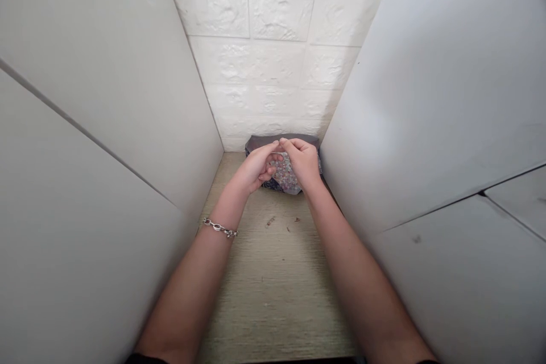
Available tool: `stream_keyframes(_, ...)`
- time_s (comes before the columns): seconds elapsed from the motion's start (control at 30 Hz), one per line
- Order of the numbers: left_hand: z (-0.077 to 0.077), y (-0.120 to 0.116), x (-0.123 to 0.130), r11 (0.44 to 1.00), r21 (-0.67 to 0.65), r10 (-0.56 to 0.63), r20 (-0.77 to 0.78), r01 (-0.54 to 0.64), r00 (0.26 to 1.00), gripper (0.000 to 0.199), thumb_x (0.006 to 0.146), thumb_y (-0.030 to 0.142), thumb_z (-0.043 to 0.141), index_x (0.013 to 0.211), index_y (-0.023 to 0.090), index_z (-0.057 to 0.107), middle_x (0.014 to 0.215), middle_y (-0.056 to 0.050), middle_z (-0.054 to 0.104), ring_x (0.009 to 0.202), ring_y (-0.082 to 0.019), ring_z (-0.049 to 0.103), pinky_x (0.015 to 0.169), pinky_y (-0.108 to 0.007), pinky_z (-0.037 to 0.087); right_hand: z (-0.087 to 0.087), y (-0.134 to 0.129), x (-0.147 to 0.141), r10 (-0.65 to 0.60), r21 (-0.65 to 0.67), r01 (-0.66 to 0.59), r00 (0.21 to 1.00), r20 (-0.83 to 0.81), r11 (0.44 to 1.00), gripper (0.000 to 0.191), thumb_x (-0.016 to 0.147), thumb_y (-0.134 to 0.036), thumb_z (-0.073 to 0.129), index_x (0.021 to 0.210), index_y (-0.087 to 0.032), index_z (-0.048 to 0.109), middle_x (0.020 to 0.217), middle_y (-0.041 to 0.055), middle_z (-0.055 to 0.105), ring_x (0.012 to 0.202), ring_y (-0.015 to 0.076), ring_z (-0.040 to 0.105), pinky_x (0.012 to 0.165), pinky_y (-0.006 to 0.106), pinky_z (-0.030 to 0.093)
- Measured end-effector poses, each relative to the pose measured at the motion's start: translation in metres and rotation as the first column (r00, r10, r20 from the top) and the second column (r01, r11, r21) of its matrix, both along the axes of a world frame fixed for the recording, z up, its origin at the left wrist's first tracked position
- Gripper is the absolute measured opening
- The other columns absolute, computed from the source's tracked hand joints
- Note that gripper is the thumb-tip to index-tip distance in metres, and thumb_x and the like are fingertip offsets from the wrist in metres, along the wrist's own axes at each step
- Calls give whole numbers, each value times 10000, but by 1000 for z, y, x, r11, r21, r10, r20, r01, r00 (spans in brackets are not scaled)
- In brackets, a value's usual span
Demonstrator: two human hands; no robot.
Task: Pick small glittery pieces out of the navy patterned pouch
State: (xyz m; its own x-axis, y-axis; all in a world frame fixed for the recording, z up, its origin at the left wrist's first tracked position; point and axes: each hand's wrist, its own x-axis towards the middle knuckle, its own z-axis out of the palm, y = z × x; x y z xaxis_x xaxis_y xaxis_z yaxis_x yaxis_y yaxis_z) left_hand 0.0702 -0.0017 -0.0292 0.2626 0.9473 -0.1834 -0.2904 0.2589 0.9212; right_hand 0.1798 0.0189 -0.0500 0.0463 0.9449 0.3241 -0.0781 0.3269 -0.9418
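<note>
A dark-edged bag [286, 175] with small multicoloured pieces showing inside it lies at the far end of the wooden surface, against the wall. Both hands are in front of its upper part. My left hand [259, 166] has its thumb and index finger stretched toward the other hand, the remaining fingers curled; whether it holds anything is too small to tell. My right hand [302, 160] is closed in a pinch, its fingertips meeting the left fingertips near the bag's upper edge. Whatever is between these fingertips cannot be made out. A silver chain bracelet [219, 227] circles my left wrist.
Pale grey panels rise on the left [94, 142] and right [439, 91]. A white brick-pattern wall [277, 62] closes the back. Small brown bits [271, 221] lie on the wooden surface [277, 301] between my forearms.
</note>
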Motion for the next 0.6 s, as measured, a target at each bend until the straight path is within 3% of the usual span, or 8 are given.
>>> stream_keyframes(0.2,0,-1,3,999,37,21,-24,-20,999,181,671,300,587,724,132,547,686,9,513,345,31,325,278,-120,95,0,2,-1,-3,-27,2,1000,-17,1000,255,659,-381,532,626,-137,597,596,-1,569,574,74,478,598,219,382)
stream_keyframes(0.4,2,-1,2,1000,-21,19,-22,-19,1000,194,690,320,549,791,156,569,699,-1,554,332,18,329,269,-129,99,0,2,0,18,-28,-18,1000,2,999,253,665,-378,534,639,-136,603,619,3,580,595,77,488,613,224,386)
stream_keyframes(0.6,1,-1,2,999,1,45,-23,-45,999,202,675,310,580,808,158,565,725,-5,562,344,22,340,272,-120,113,3,2,1,26,5,-26,999,34,1000,236,672,-356,530,629,-133,590,614,0,565,589,76,473,615,230,381)
